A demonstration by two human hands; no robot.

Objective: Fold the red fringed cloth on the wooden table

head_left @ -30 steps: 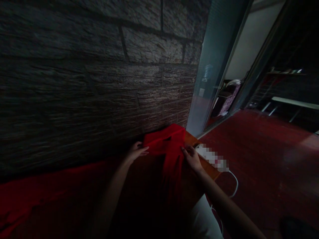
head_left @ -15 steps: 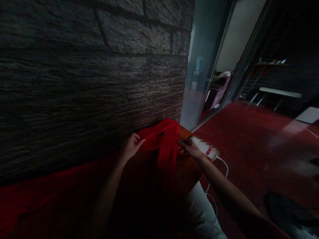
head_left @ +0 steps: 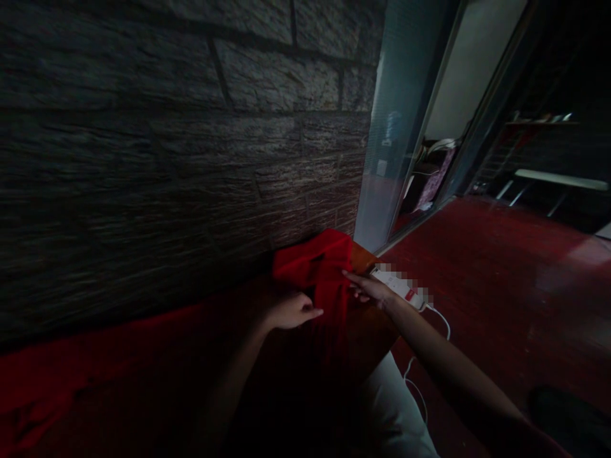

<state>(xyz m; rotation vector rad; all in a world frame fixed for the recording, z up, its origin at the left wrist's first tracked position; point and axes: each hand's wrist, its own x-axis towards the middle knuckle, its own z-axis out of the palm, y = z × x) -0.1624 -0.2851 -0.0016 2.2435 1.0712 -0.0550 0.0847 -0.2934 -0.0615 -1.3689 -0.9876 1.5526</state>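
Observation:
A red cloth [head_left: 321, 267] lies bunched on a wooden table [head_left: 363, 256] against a stone wall. My left hand [head_left: 289, 312] rests at the cloth's lower left edge, fingers curled together and pinching toward the fabric. My right hand [head_left: 366, 287] lies on the cloth's right edge, fingers stretched out flat and pressing it. A white phone [head_left: 398, 287] sits just right of that hand on the table corner.
A white cable [head_left: 432, 346] runs from the phone down off the table. A dark stone wall [head_left: 167, 159] stands close behind. More red fabric [head_left: 71, 375] spreads at the left. A glass door frame [head_left: 405, 127] and red floor [head_left: 501, 286] are at the right.
My left hand has come down from the cloth's upper left corner to its lower left edge. My right hand has stayed on the right edge.

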